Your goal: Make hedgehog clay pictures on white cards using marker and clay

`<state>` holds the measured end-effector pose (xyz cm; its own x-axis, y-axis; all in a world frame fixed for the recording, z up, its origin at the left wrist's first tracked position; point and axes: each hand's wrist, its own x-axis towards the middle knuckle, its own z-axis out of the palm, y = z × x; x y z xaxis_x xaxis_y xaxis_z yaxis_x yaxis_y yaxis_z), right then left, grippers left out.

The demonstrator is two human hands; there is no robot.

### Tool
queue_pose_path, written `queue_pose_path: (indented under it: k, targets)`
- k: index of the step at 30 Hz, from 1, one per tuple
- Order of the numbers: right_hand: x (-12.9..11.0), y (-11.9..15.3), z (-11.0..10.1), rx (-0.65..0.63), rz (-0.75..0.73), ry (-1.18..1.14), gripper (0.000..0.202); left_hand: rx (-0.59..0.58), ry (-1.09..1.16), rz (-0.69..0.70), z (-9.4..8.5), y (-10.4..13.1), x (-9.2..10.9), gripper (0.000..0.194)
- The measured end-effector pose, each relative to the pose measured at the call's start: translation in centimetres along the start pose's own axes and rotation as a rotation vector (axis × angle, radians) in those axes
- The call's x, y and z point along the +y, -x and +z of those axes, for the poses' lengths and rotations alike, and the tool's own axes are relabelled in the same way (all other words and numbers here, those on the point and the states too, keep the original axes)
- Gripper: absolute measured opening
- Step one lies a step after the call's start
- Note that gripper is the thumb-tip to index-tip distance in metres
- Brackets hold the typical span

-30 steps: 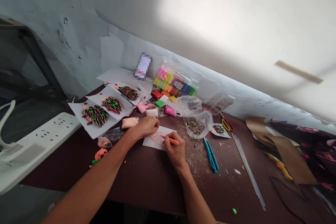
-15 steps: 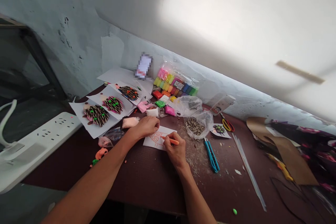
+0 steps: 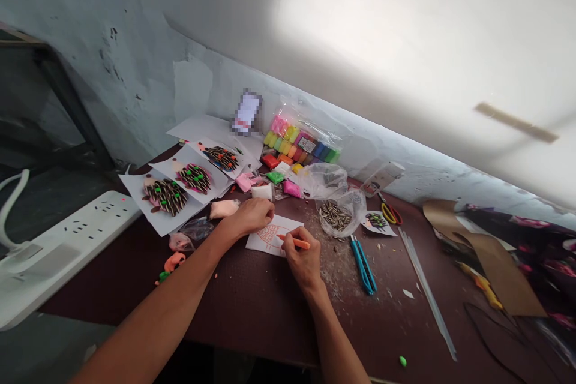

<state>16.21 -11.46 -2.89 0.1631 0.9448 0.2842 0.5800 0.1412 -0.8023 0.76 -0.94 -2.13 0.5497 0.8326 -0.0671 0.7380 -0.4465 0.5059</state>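
Observation:
My right hand (image 3: 304, 258) is closed round an orange pen (image 3: 299, 243), its tip on a white card (image 3: 256, 244). The card bears an orange line drawing with a scale-like pattern. My left hand (image 3: 253, 216) rests at the card's upper left edge, its fingers curled; whether anything is under them is hidden. Close beside my left hand are a pale peach clay packet (image 3: 224, 209) and a white clay packet (image 3: 261, 192). A bag of striped seeds (image 3: 334, 216) lies to the right of the card.
Seed-covered hedgehog pictures (image 3: 165, 197) lie at the left, near a white power strip (image 3: 96, 222). Coloured clay packs (image 3: 301, 147) and a phone (image 3: 246, 113) are at the back. A blue cutter (image 3: 362, 267), scissors (image 3: 390, 213), clear sticks (image 3: 427, 291) and a glue gun (image 3: 483, 288) lie right.
My right hand has shifted very slightly to the right with the pen. My left hand has stayed nearly in place at the card's edge.

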Motion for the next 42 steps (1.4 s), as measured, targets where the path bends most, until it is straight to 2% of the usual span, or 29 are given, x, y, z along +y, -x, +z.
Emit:
queue_pose_path:
  k: [8,14,20,26,42]
  targets:
    - [0.09,-0.02,0.14,-0.043,-0.007,0.005,0.019,0.016,-0.006,0.001,-0.05,0.18,0.11,0.021]
    - [0.11,-0.07,0.16,-0.012,-0.031,0.049,0.021,0.023,-0.022,-0.004,0.09,0.12,0.09,0.021]
    - [-0.06,-0.04,0.19,-0.041,-0.029,0.014,0.019,0.011,-0.018,-0.008,-0.01,0.11,0.10,0.023]
    - [-0.42,0.26,-0.19,0.013,-0.011,0.018,0.022,0.005,-0.008,-0.001,0.03,0.02,-0.01,0.022]
    - [-0.41,0.68,0.35,-0.016,-0.039,0.032,0.020,0.007,-0.016,0.006,-0.09,0.15,0.14,0.022]
